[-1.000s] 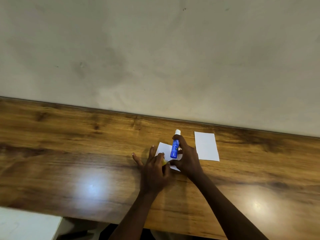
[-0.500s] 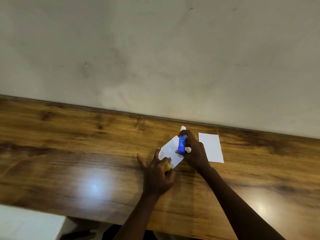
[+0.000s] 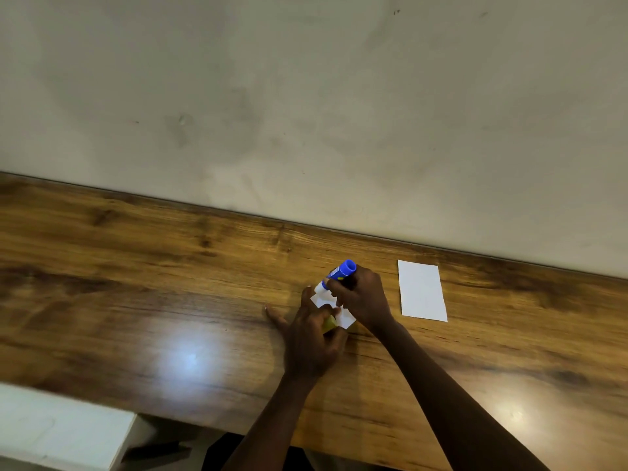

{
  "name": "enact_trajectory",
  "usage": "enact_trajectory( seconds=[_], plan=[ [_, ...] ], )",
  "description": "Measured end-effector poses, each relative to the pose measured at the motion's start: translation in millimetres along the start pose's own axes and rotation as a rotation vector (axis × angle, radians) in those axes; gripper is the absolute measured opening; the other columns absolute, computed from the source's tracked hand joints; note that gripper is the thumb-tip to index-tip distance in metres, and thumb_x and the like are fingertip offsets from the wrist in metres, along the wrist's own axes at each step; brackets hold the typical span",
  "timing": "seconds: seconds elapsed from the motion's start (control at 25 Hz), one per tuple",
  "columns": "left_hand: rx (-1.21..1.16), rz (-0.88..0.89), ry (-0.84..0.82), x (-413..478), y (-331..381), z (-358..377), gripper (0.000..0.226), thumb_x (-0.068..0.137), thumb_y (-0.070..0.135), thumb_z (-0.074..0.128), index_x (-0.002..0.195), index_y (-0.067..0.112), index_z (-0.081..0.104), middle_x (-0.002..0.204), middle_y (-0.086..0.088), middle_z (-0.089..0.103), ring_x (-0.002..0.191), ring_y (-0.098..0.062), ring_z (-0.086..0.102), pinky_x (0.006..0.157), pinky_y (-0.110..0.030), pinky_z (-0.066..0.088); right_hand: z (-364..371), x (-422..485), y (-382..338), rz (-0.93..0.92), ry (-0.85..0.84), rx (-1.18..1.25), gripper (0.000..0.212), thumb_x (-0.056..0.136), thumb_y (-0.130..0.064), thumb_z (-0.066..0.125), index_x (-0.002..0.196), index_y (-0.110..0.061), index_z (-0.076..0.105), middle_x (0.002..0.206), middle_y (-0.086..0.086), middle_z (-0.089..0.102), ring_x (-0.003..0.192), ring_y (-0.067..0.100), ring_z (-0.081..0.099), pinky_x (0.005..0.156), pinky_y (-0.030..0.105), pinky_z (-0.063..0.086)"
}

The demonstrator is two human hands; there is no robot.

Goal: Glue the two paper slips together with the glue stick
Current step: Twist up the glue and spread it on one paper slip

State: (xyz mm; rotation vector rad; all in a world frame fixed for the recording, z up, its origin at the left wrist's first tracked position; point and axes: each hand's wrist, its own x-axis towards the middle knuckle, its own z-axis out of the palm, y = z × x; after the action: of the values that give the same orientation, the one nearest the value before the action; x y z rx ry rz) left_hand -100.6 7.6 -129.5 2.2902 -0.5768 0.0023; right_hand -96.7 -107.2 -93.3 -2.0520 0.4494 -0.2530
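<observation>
You are in the gluing step. Your right hand point(image 3: 362, 299) is wrapped around the blue glue stick point(image 3: 341, 270), which is tilted with its white end down on the far corner of the near slip point(image 3: 347, 320). That slip lies flat on the wooden table point(image 3: 136, 283), mostly covered by your hands. Your left hand point(image 3: 311, 341) rests on the slip's near-left side, fingers spread to pin it. It seems to pinch a small yellow piece point(image 3: 329, 324), probably the cap, though I cannot tell exactly how the fingers close on it. The second slip point(image 3: 423, 291) lies flat to the right of the near slip, apart from it and untouched. By the look of it, glue is going on and nothing is joined yet. Next you need to finish coating the near slip without letting it skid. Then lift the stick clear, bring the second slip over and line up its edges with the near slip before pressing down.
</observation>
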Motion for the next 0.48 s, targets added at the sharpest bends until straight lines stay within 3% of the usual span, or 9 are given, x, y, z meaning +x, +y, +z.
enact_trajectory(
  seconds=[0.16,0.24,0.32,0.48],
  plan=[
    [0.007,-0.015,0.003,1.1,1.2,0.8,0.029,0.074,0.030,0.048,0.086,0.012,0.067,0.130,-0.017,0.054,0.138,-0.025,0.028,0.099,-0.060,-0.021,1.4,-0.6,5.9,0.028,0.006,-0.011,0.013,0.079,-0.012,0.064,0.081,0.001,0.063,0.067,0.022,0.064,0.053,0.013,0.051,0.053,0.019,0.042],
    [0.011,-0.014,0.001,1.1,0.9,0.3,0.032,0.077,0.033,0.046,0.090,0.013,0.067,0.134,-0.016,0.051,0.139,-0.022,0.025,0.100,-0.062,-0.021,0.1,-0.4,7.3,0.049,0.042,0.025,0.014,0.080,-0.013,0.062,0.082,0.001,0.063,0.062,0.011,0.062,0.047,0.005,0.054,0.050,0.007,0.040],
    [0.014,0.005,-0.011,-0.5,0.1,-0.3,0.035,0.076,0.034,0.044,0.097,0.017,0.067,0.139,-0.013,0.045,0.140,-0.020,0.020,0.100,-0.063,-0.022,-1.5,0.0,7.0,0.069,0.054,0.065,0.016,0.082,-0.013,0.061,0.086,0.002,0.063,0.062,0.003,0.060,0.045,-0.002,0.056,0.049,0.004,0.041],
    [0.021,0.027,-0.024,-2.8,0.9,-2.6,0.039,0.073,0.032,0.046,0.103,0.019,0.066,0.140,-0.014,0.044,0.140,-0.017,0.015,0.099,-0.059,-0.025,-3.5,0.4,3.1,0.019,0.006,0.023,0.015,0.081,-0.013,0.062,0.086,0.001,0.062,0.065,0.013,0.061,0.046,0.005,0.054,0.047,0.005,0.040]
  ],
)
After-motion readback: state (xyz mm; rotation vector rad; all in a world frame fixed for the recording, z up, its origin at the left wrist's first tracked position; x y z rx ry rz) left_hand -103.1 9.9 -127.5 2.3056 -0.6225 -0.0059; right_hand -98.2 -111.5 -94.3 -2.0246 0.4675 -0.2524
